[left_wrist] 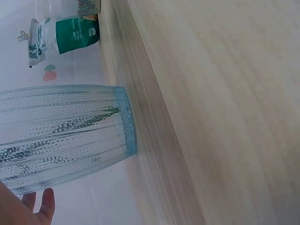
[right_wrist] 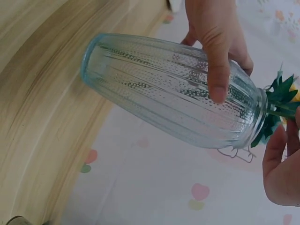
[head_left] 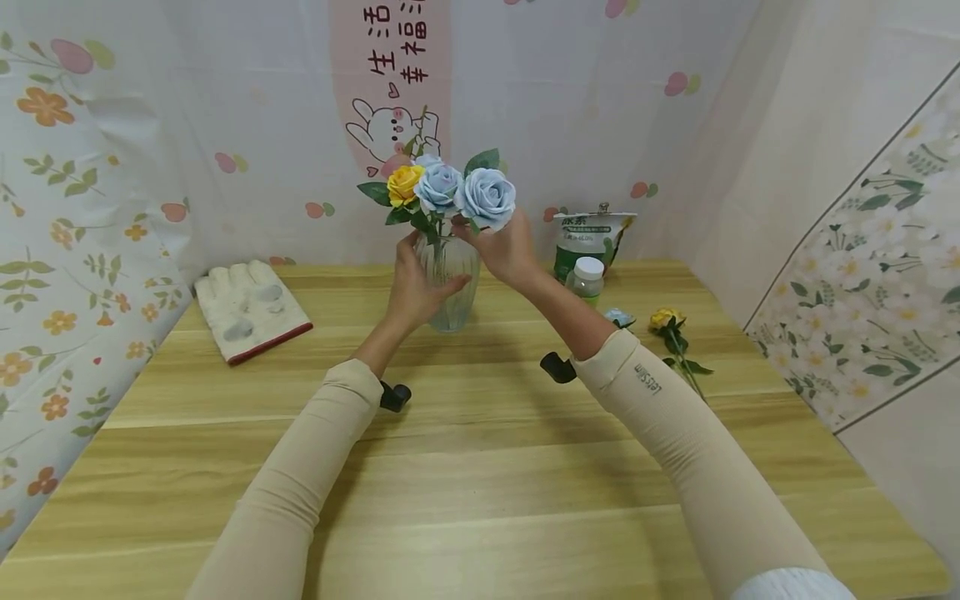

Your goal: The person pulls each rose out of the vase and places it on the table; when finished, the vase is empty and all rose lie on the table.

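Note:
A clear ribbed glass vase (head_left: 453, 307) stands upright near the back edge of the table. My left hand (head_left: 411, 287) grips its side, thumb across the front, as the right wrist view also shows. Above the mouth are a yellow rose (head_left: 405, 185), a blue rose (head_left: 438, 187) beside it, and a larger blue rose (head_left: 487, 198) at the right. My right hand (head_left: 512, 250) is at the vase mouth, pinching the larger blue rose just under its bloom; its fingertips are partly hidden by petals. Green stems (right_wrist: 279, 112) enter the neck in the right wrist view.
On the left lies a white work glove (head_left: 251, 308) with a red cuff. Behind my right arm stand a green-and-white bag (head_left: 585, 237) and a white-capped jar (head_left: 587, 279). Another yellow rose (head_left: 667, 318) and a blue flower (head_left: 619, 317) lie at the right.

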A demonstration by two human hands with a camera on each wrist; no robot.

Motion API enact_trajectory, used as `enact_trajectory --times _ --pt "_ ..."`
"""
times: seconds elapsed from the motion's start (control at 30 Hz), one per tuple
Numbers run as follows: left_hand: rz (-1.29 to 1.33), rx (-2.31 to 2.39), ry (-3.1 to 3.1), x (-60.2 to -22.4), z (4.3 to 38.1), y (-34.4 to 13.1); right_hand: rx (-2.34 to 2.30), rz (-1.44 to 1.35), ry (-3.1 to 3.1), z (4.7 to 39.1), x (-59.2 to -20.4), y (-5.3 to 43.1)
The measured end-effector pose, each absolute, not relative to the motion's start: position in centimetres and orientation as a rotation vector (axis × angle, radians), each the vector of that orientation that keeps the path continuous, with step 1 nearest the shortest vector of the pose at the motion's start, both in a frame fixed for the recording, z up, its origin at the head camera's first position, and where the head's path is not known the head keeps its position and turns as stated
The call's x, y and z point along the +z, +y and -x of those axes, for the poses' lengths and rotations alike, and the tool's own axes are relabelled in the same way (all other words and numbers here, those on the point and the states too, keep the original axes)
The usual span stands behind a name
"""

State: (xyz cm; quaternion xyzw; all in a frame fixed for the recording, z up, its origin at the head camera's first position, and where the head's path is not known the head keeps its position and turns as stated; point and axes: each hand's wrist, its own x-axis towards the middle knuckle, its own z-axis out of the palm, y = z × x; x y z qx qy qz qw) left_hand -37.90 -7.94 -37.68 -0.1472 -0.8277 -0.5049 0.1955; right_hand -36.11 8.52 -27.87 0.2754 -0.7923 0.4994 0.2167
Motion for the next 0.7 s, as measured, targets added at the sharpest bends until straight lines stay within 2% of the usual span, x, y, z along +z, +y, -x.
enact_trajectory --times 0.3,0.7 --pt "0.369 -1.373 -2.339 -37.8 38.1 -7.7 1.468 -0.778 -2.144 35.7 -28.2 8.7" --pt "0.363 -1.388 -2.325 -37.8 38.0 -7.6 1.471 -0.786 -2.166 32.1 -26.2 9.0"
